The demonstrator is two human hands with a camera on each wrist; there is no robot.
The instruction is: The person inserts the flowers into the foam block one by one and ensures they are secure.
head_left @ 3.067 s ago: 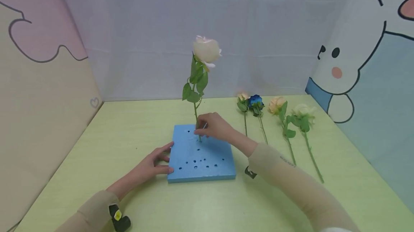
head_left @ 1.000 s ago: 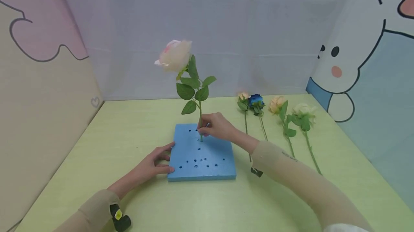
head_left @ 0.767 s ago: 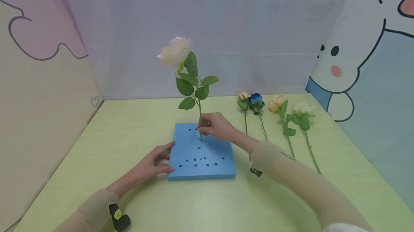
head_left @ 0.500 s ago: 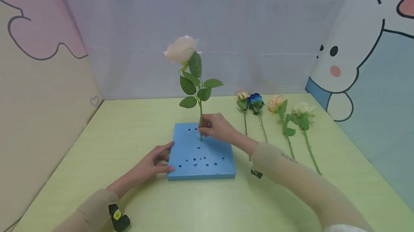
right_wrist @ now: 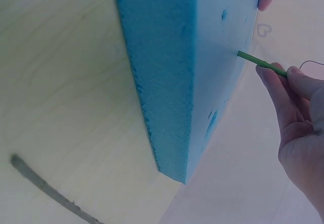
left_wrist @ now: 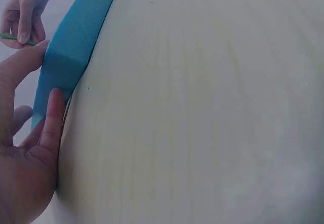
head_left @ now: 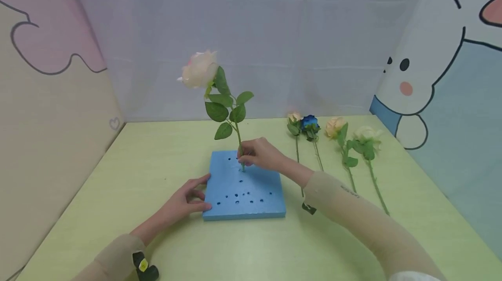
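A pale pink-white rose with green leaves leans left above a blue foam block dotted with holes. My right hand pinches its green stem low down between thumb and fingers. In the right wrist view the stem's lower end meets the block's holed face; how deep it sits cannot be seen. My left hand rests against the block's left side, thumb near the front corner and index finger further back. In the left wrist view the left hand's fingers touch the block's side wall.
On the right of the pale yellow table lie a small peach rose, a blue rose, a larger peach rose and a white rose. A grey back wall and printed side panels enclose the table.
The rose's bloom swings left, briefly back right, then further left and a little lower, its stem now tilted. My right hand keeps hold of the stem; the left hand stays at the block.
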